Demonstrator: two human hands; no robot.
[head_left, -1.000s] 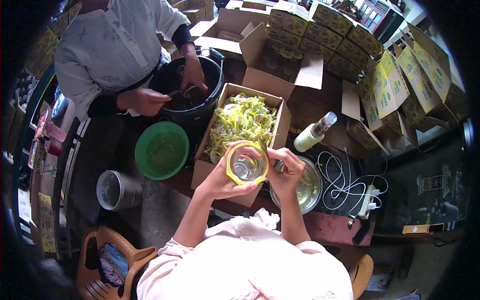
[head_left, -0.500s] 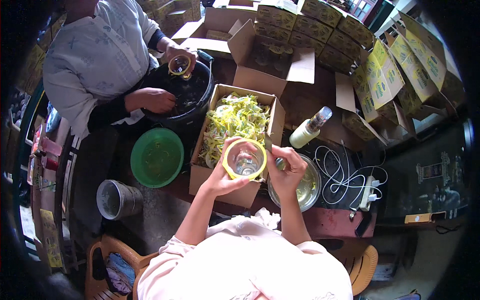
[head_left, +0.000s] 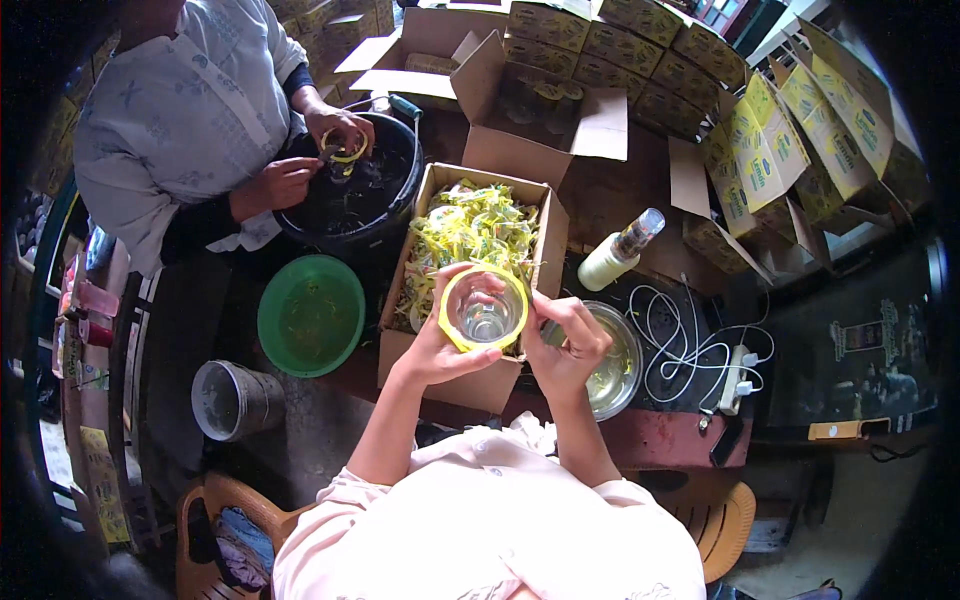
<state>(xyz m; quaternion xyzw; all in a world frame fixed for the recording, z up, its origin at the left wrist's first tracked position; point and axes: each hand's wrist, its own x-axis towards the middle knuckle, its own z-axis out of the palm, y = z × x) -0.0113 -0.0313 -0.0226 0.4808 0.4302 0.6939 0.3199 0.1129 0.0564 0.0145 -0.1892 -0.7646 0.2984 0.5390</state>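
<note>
My left hand [head_left: 440,345] grips a clear glass [head_left: 485,312] with a yellow band around its rim, seen from above. My right hand [head_left: 565,345] touches the glass's right side, fingers at the yellow band. Both hands hover over the near end of an open cardboard box [head_left: 545,250] filled with yellow and green scraps [head_left: 465,230]. Just right of my right hand sits a metal bowl [head_left: 620,365] holding clear liquid.
Another person across from me works with both hands in a black bucket [head_left: 375,200], holding a yellow strip. A green basin [head_left: 310,315], a grey tub [head_left: 228,400], a spray bottle [head_left: 620,250], white cables [head_left: 690,345] and stacked yellow cartons [head_left: 800,120] surround the table.
The glass stays in my hands with little movement. The other person lifted a glass from the bucket, then lowered both hands back into it with a yellow strip.
</note>
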